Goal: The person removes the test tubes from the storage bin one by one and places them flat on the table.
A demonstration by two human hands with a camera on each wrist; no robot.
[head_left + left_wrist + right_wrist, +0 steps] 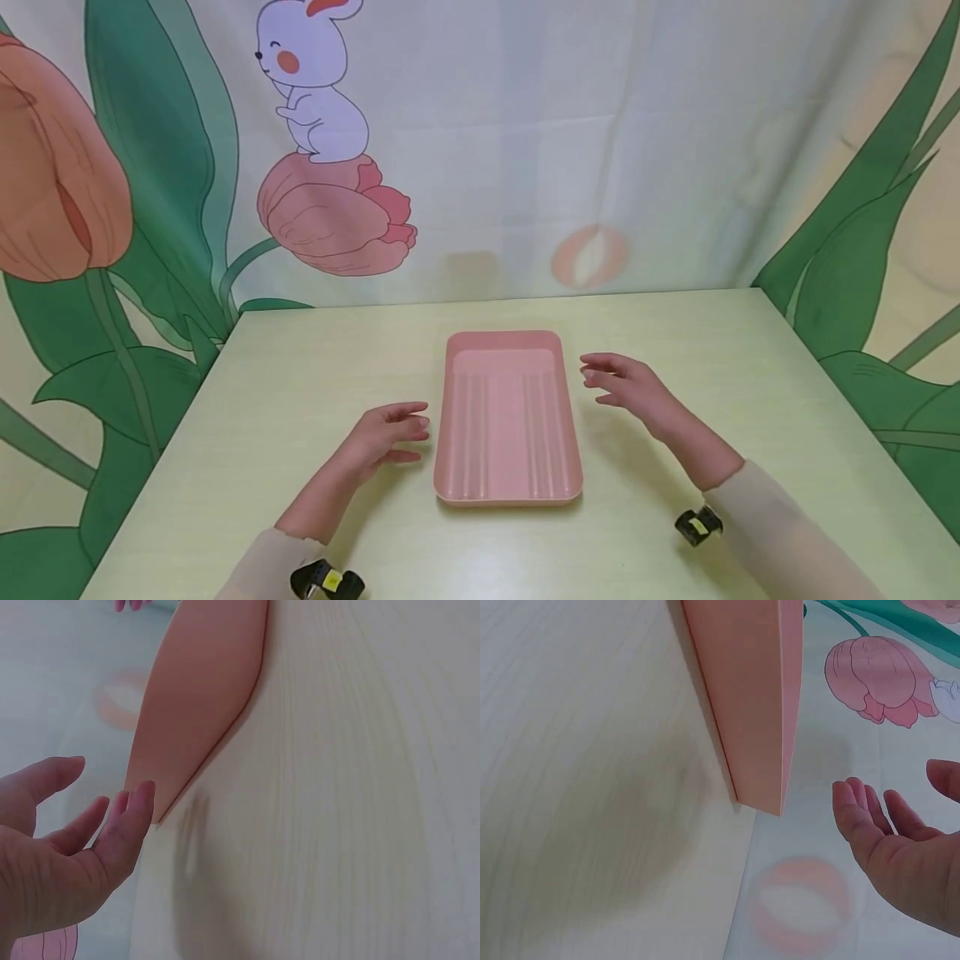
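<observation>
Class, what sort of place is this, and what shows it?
Probably an indoor filming corner: a rabbit-and-flower cloth backdrop behind a pale table, and a black device at each wrist.

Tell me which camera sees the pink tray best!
The head view: it shows the whole pink tray, with its rim and ridged inside. Both wrist views show mainly an outer side of it, cut off at the top of the picture.

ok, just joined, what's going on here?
A person's left hand and right hand hover on either side of a pink tray, which lies flat on a pale table. The right hand is nearer the tray's far end. Both hands look relaxed and neither grips anything.
</observation>
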